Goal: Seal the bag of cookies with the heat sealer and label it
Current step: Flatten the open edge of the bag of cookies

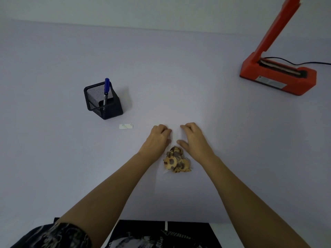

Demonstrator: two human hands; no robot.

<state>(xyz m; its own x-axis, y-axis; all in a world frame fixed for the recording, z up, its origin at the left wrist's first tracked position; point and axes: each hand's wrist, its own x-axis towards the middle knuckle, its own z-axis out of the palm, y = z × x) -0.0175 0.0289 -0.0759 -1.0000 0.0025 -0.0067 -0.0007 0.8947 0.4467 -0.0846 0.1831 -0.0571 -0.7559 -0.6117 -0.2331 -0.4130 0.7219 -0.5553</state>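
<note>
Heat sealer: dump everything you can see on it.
The heat sealer is orange-red and plastic-looking, and rests on the table at far right. Its lever arm is raised steeply, hinged at the base's left end, with its top cut off by the frame. The exposed sealing strip runs along the base, and a pale sticker sits on the front side. A black cord leaves rightward. Nothing lies in the sealer.

Single head-worn wide-angle view, forward and steeply down onto the table (53, 158) (close above it).
</note>
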